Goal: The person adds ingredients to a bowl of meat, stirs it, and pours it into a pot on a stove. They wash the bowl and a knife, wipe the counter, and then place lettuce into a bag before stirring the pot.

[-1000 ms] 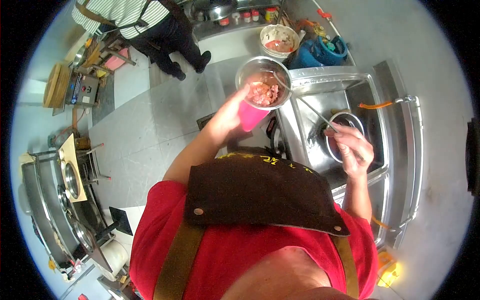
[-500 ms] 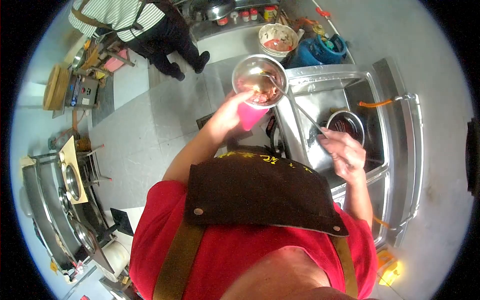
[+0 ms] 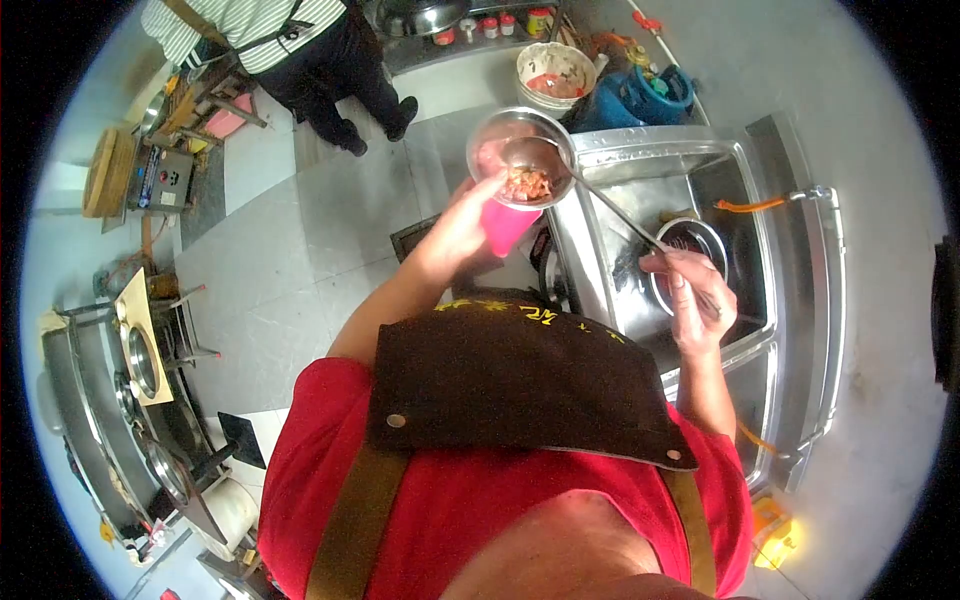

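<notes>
My left hand [image 3: 462, 228] grips the near left side of a shiny metal bowl [image 3: 483, 148], its thumb over the rim. Reddish-brown food pieces [image 3: 527, 186] lie low in the bowl. Something bright pink [image 3: 508, 229] shows directly beneath it; I cannot make out what it is. My right hand [image 3: 694, 290] is closed around the long handle of a ladle [image 3: 620, 215], whose head is inside the bowl, by the food. Below that hand, a round vessel with dark contents [image 3: 690, 245] sits in the sink.
A steel sink [image 3: 600, 270] runs along my right, with an orange-ended tap [image 3: 750, 206]. Beyond it stand a blue gas cylinder [image 3: 640, 100] and a stained white bucket [image 3: 555, 75]. Another person [image 3: 300, 60] in a striped top stands ahead left. Shelves with pans [image 3: 142, 362] line the left.
The ladle's head has turned and shifted within the bowl, and the food there shows more clearly. My right hand has rotated slightly on the handle. The left hand barely moves.
</notes>
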`<state>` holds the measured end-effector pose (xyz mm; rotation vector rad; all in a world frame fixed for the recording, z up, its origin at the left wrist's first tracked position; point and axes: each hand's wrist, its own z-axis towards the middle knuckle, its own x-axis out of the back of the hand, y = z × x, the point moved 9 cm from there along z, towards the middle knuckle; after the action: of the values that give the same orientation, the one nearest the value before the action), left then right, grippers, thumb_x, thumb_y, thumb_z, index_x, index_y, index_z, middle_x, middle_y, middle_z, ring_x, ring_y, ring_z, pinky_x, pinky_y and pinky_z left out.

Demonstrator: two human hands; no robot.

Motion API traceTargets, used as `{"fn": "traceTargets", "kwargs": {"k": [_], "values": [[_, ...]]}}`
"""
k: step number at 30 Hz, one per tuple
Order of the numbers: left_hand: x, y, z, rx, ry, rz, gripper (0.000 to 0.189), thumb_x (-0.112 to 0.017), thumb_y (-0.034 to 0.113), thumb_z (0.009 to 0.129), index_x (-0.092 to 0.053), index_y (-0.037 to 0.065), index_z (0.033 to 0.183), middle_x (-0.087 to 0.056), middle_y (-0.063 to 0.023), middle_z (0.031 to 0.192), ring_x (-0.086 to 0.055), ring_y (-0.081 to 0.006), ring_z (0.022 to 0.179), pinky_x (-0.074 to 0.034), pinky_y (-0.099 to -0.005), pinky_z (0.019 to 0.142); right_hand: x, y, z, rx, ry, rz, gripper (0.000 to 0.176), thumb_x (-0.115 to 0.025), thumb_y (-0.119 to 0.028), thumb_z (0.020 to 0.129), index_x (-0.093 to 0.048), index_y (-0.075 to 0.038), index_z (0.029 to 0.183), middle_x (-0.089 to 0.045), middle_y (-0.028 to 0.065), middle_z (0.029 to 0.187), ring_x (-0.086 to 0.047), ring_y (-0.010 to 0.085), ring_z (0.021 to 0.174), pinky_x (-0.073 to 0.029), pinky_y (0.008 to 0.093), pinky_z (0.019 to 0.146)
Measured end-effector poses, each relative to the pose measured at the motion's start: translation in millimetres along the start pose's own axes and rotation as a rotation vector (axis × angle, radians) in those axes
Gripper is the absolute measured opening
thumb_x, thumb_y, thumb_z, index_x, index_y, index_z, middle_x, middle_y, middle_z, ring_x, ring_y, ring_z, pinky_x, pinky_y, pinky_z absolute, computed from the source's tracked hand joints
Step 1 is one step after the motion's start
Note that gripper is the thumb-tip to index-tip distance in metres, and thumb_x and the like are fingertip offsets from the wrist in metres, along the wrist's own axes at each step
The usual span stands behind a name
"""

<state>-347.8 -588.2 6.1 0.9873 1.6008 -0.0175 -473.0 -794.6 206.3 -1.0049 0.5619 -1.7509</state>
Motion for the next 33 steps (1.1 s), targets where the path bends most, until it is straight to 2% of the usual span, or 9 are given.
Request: {"fn": "traceTargets", "kwargs": {"k": [6,9,10,14,20,21,26,29,33], "values": [[6.4,-6.0,-2.3,0.117,0.013,0.071,0.042,-0.059,0.02,0.088,-0.046,0.0,0.123,-0.059,-0.0149,0.112,-0.06,-0.0229,0.101,-0.05,-0.037,0.088,-11.3,-14.0,9.7,0.13,-0.172,-0.103,0.012,-0.063,0.006,0.076,-0.065,0.003,0.087,-0.064,0.0215,0.098,-0.065,0.0294,0.09,-0.053,0.0326,0.076],[14.4,-7.6,-0.4,0.119,0.015,0.104,0.042,-0.054,0.027,0.092,-0.046,0.002,0.125,-0.058,-0.0149,0.117,-0.058,-0.0241,0.105,-0.047,-0.0397,0.092,-10.2,-5.7,6.4,0.095,-0.253,-0.042,0.009,-0.06,0.0,0.083,-0.062,0.005,0.091,-0.062,0.025,0.101,-0.066,0.0308,0.084,-0.054,0.0374,0.076],[16.9,-6.1,0.1,0.118,0.009,0.131,0.042,-0.051,0.03,0.093,-0.045,0.003,0.125,-0.057,-0.015,0.119,-0.057,-0.0247,0.107,-0.045,-0.0409,0.095,-1.9,-5.0,8.3,0.045,-0.193,-0.039,0.011,-0.064,0.001,0.078,-0.066,0.002,0.089,-0.065,0.0207,0.095,-0.066,0.0281,0.088,-0.053,0.0327,0.074],[23.7,-0.2,0.4,0.112,0.017,0.05,0.042,-0.06,0.025,0.088,-0.049,0.001,0.121,-0.061,-0.0142,0.109,-0.06,-0.0235,0.1,-0.051,-0.0381,0.086,20.2,-16.9,15.5,0.029,-0.166,0.027,0.011,-0.06,-0.005,0.084,-0.064,0.003,0.089,-0.064,0.0235,0.098,-0.066,0.0296,0.087,-0.054,0.0344,0.072],[18.2,10.8,-4.0,0.024,0.087,0.106,0.042,-0.053,0.026,0.093,-0.043,0.002,0.126,-0.056,-0.014,0.12,-0.057,-0.0239,0.108,-0.045,-0.0394,0.096,0.1,-14.9,7.8,0.057,-0.271,-0.015,0.01,-0.064,0.003,0.076,-0.065,0.003,0.085,-0.065,0.0224,0.094,-0.065,0.0304,0.091,-0.054,0.0332,0.073],[18.7,9.4,-4.0,0.027,0.093,0.144,0.043,-0.054,0.025,0.093,-0.043,0.001,0.126,-0.055,-0.0139,0.12,-0.057,-0.0236,0.108,-0.045,-0.0389,0.096,-6.4,-13.5,5.2,0.094,-0.286,-0.009,0.008,-0.061,-0.002,0.083,-0.062,0.005,0.086,-0.063,0.025,0.098,-0.066,0.0317,0.087,-0.055,0.0365,0.073],[5.6,10.3,-10.9,0.009,0.086,0.164,0.044,-0.057,0.022,0.091,-0.044,-0.001,0.125,-0.056,-0.0132,0.12,-0.057,-0.0226,0.106,-0.046,-0.0373,0.094,-9.5,-15.3,7.2,0.152,-0.17,-0.04,0.006,-0.058,0.003,0.082,-0.062,0.007,0.085,-0.061,0.0257,0.101,-0.065,0.0319,0.09,-0.055,0.0377,0.076],[6.4,8.3,-10.0,0.033,0.032,0.155,0.044,-0.057,0.023,0.09,-0.044,-0.001,0.125,-0.057,-0.013,0.119,-0.057,-0.0221,0.107,-0.046,-0.0377,0.094,-17.2,-18.3,10.5,0.163,-0.292,-0.093,0.005,-0.059,0.004,0.081,-0.062,0.007,0.085,-0.061,0.0257,0.101,-0.065,0.0316,0.09,-0.055,0.0382,0.076],[14.3,5.6,-7.5,0.065,0.022,0.027,0.045,-0.058,0.025,0.09,-0.044,0.0,0.125,-0.057,-0.0142,0.118,-0.058,-0.0229,0.106,-0.047,-0.0379,0.093,-1.9,-19.3,13.1,0.068,-0.304,-0.041,0.019,-0.063,0.01,0.07,-0.066,0.002,0.087,-0.064,0.0196,0.1,-0.065,0.0297,0.091,-0.054,0.0329,0.076]]}}
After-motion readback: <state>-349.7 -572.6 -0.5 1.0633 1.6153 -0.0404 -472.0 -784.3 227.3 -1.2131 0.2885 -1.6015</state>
